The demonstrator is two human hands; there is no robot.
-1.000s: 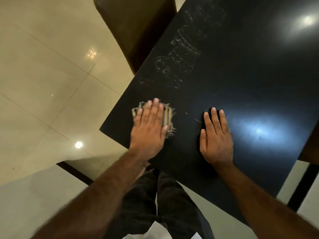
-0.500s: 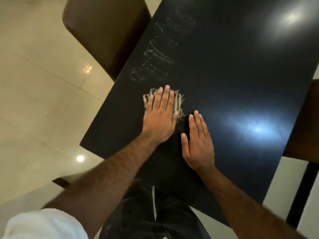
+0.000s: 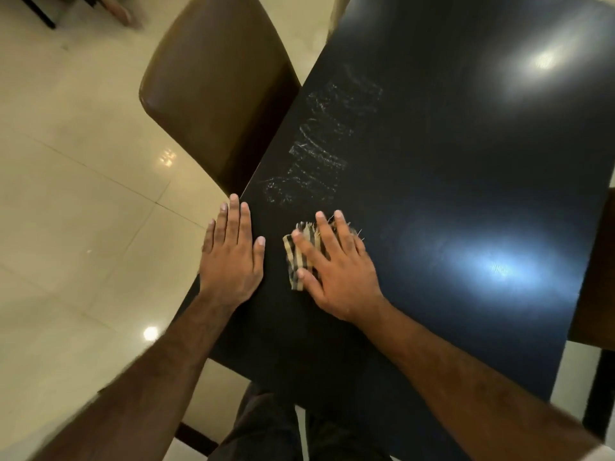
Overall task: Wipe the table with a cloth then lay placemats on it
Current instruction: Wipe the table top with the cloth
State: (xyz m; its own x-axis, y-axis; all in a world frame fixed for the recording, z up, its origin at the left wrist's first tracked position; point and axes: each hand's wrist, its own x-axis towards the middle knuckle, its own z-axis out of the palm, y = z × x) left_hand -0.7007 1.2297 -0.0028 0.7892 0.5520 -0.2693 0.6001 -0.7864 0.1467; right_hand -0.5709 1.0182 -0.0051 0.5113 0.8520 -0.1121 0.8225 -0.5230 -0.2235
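A small striped, frayed cloth lies on the black table near its left edge. My right hand presses flat on the cloth with straight fingers and covers most of it. My left hand lies flat beside it, fingers straight, partly over the table's left edge and apart from the cloth. Whitish smears streak the tabletop just beyond the cloth. No placemats are in view.
A brown padded chair stands tucked against the table's left side. Another brown chair shows at the right edge. Pale glossy floor tiles lie to the left. My dark trousers show below the table's near edge.
The cloth has passed from under my left hand to under my right hand. My left hand has moved out to the table's left edge. The view has shifted, showing more of the chair.
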